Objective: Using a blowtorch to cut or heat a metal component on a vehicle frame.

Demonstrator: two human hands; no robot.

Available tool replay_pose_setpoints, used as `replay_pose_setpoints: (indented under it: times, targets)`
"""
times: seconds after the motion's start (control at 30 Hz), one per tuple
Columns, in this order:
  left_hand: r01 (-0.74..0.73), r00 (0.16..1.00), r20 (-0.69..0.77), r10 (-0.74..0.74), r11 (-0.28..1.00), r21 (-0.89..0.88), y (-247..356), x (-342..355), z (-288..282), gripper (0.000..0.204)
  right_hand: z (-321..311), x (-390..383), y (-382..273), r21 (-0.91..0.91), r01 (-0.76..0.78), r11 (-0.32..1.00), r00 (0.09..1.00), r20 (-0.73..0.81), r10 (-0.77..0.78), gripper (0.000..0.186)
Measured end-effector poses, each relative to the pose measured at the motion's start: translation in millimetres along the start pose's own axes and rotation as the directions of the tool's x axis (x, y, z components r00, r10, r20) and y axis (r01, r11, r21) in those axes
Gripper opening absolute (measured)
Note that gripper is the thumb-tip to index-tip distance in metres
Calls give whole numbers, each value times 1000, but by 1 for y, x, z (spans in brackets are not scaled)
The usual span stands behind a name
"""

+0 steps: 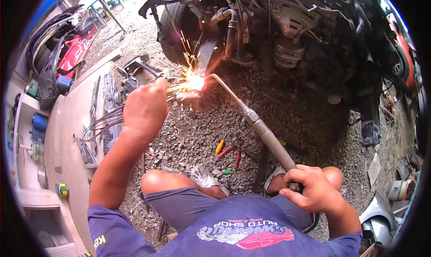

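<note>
Centrally, a bright flare with flying sparks [196,82] burns at the bent tip of a metal torch [269,138], just below a flat strip of metal [207,52] at upper centre. The torch runs obliquely from that flare to the lower right of the frame, where the right hand [310,185] has its fingers wrapped around the rear end. The left hand [146,106], left of centre, is closed in a fist near the sparks; thin wires [105,122] fan out behind it, pinched in the grip. From where I stand I cannot tell whether one of them reaches the glow.

Above, the dark underparts of a vehicle [296,32] occupy the upper centre and right, with a tire [175,26] at their left. Below the flare, on grey gravel [197,131], lie a screwdriver with a yellow handle [220,146], a red-handled tool [231,153] and a small green object [226,171]. At upper left, a red panel [74,55] rests among loose parts; along the left margin, a blue container [40,122] and a yellow-and-green tape measure [62,189] are visible.
</note>
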State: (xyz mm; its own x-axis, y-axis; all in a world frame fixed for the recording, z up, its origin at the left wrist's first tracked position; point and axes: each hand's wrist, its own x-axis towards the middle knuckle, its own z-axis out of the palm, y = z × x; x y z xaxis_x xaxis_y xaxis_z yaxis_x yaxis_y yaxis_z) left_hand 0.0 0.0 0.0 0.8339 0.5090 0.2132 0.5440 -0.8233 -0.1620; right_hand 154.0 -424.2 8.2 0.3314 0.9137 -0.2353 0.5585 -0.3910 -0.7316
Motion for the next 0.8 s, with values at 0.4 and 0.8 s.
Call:
replay_pose_setpoints:
  times: [0.4, 0.8]
  targets:
    - [-7, 1000, -1, 7, 1000, -7, 4, 2, 2, 14, 0, -1, 2, -2, -2, 1000, 1000, -10, 2, 22]
    - [-10, 1000, 10, 10, 1000, 2, 9, 4, 0, 13, 3, 1, 6, 1, 21, 1000, 1000, -17, -21, 22]
